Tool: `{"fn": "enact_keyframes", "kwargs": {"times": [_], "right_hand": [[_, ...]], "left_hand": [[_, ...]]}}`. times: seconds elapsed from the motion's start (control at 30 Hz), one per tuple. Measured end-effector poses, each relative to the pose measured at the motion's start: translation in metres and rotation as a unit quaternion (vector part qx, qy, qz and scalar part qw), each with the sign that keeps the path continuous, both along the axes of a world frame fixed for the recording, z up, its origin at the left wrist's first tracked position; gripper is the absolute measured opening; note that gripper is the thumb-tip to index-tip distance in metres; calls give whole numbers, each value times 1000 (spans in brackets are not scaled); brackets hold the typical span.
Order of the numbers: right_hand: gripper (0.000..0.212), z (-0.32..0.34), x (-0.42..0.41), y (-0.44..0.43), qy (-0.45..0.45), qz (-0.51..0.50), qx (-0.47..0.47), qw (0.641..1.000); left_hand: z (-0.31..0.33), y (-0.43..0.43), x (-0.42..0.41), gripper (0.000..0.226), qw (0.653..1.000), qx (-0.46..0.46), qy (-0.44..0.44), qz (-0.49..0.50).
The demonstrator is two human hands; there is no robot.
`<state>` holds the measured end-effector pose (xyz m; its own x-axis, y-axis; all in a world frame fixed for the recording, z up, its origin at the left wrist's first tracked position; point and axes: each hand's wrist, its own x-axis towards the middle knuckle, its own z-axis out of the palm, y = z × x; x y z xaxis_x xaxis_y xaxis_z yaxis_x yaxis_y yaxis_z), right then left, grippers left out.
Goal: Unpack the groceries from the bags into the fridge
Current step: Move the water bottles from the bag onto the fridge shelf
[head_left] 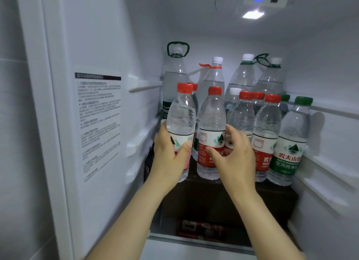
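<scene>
I am looking into the open fridge at its top glass shelf, crowded with water bottles. My left hand is wrapped around a small red-capped water bottle at the shelf's front left, holding it upright. My right hand hovers with fingers spread beside a second red-capped bottle standing on the shelf; thumb and fingertips are close to its label, and I cannot tell if they touch. More red-capped bottles and a green-capped one stand to the right.
Large bottles with carry handles and white caps fill the back of the shelf. The fridge's left wall carries a printed label. Below the shelf lies a red package. The light shines from the ceiling.
</scene>
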<state>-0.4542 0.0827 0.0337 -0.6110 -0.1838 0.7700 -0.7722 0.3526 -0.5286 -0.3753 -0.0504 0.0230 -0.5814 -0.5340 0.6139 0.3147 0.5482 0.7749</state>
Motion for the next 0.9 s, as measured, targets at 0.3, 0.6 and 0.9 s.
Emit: {"fn": "enact_keyframes", "kwargs": {"times": [0.3,0.6,0.9], "right_hand": [[68,-13,0,9,-21,-2,-37,999],[53,-17,-1,11,-53,-8,-12,998],[41,-18,-5,10,-79,5,9,997]], "left_hand": [[-3,1,5,61,993,-44,-68,83],[9,5,-2,45,987,-55,-98,110],[10,8,-16,42,987,-57,-94,114]]}}
